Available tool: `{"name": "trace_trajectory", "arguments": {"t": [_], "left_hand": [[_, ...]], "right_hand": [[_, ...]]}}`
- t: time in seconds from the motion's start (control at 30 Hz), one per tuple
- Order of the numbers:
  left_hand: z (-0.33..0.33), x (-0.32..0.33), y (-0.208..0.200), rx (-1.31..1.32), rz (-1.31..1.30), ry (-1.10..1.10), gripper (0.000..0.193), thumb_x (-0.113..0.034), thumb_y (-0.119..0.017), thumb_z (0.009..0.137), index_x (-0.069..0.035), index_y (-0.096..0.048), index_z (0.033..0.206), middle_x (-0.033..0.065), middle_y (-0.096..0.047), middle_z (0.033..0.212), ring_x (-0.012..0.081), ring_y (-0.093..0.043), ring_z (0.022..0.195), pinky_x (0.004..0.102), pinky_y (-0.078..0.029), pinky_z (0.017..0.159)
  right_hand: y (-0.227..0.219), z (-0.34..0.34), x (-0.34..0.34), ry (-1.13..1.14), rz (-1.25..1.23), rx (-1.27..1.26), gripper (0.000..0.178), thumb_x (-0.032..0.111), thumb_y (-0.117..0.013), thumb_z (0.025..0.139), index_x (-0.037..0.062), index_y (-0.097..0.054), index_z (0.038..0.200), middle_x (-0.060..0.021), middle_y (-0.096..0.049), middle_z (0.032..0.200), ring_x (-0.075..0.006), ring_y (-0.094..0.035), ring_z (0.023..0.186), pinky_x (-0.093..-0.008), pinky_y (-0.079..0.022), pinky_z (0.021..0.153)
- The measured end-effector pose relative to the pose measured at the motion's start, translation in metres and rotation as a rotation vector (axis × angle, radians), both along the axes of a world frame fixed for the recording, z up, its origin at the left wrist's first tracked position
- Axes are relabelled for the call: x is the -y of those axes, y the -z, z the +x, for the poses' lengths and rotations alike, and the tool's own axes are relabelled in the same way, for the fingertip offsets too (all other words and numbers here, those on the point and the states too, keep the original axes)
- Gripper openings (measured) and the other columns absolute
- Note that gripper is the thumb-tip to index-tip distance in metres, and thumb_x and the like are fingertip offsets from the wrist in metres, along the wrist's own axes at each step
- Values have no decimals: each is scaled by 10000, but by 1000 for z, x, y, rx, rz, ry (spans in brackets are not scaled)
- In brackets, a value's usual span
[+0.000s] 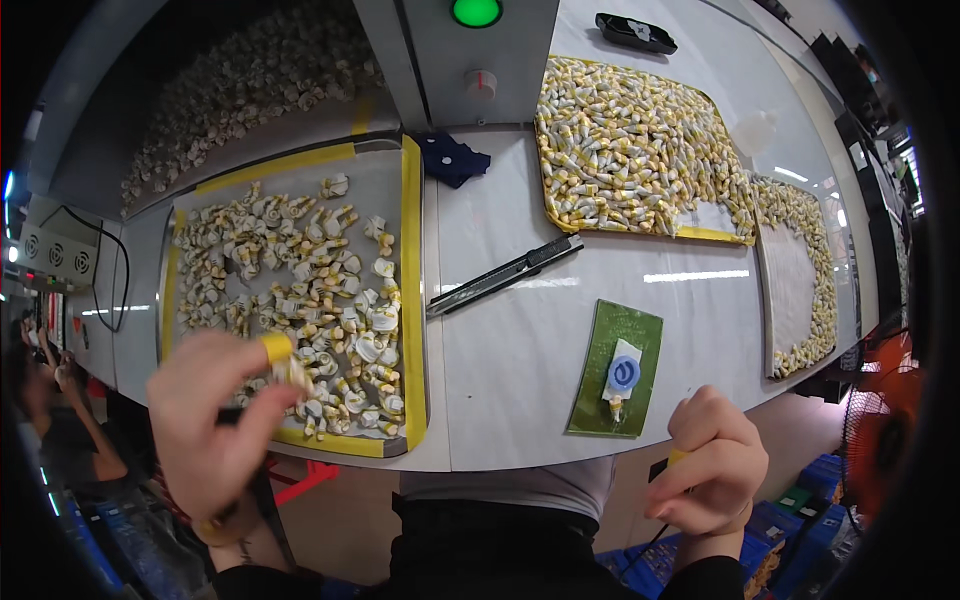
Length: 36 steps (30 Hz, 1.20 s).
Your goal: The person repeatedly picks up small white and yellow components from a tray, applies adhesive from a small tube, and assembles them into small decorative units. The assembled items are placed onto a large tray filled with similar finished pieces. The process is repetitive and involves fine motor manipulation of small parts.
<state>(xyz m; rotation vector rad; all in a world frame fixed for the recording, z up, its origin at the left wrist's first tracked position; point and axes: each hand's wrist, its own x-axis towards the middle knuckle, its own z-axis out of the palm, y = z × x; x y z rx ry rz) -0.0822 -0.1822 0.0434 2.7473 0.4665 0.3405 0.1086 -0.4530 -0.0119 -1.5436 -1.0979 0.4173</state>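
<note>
My left hand (215, 420), a yellow cover on one fingertip, is over the near left part of a yellow-edged tray (413, 300). Its thumb and index finger are closed on a small white-and-yellow piece (293, 374), slightly blurred. Many similar small parts (325, 285) lie loose in that tray. At the table's front edge, my right hand (708, 465) has its fingers curled in; what they hold, if anything, is hidden. A dark bit and a thin black cord show beside it. Left of this hand a green pad (590, 400) bears a white fixture with a blue round top (624, 373).
A black-handled cutter knife (505, 275) lies mid-table. Behind it stands a tray of white-and-yellow parts (630, 145), with another partly filled tray (785, 300) to its right. A grey machine with a green light (477, 11) rises at the back. An orange fan (885, 410) is far right.
</note>
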Motion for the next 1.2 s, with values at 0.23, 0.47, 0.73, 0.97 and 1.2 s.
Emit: {"name": "trace_trajectory", "arguments": {"t": [0.23,0.47,0.73,0.97,1.2], "left_hand": [[52,-144,15,28,165,-250,325,-221,-673,766,-3,-628,1002,151,-632,826,229,-619,759,336,-469,694],[85,-251,75,52,388,-262,267,-297,-680,747,-51,-663,849,135,-638,781,270,-626,703,364,-474,650],[91,-255,77,-89,196,-255,251,-293,-636,769,-54,-656,844,143,-630,821,275,-623,754,374,-473,672],[86,-257,80,-89,336,-463,257,-293,-629,781,-55,-663,871,134,-642,805,260,-629,758,365,-475,665],[89,-251,71,-182,282,-343,395,-362,-718,689,-27,-665,892,166,-638,850,296,-623,800,380,-490,704]], "right_hand": [[-3,5,18,58,-50,95,224,260,-787,623,115,-618,605,19,-412,614,-140,-392,565,-270,-285,497],[-1,3,40,160,-58,124,238,258,-762,641,85,-600,614,11,-439,600,-132,-404,554,-260,-275,488],[4,14,57,231,-44,150,121,74,-709,598,66,-635,692,-4,-508,604,-134,-426,550,-256,-304,488],[3,17,53,241,-23,169,123,69,-703,595,63,-627,691,-6,-506,597,-136,-433,551,-259,-304,489],[3,14,51,241,-25,226,117,65,-696,607,50,-622,697,-5,-512,582,-132,-429,532,-256,-301,481]]}}
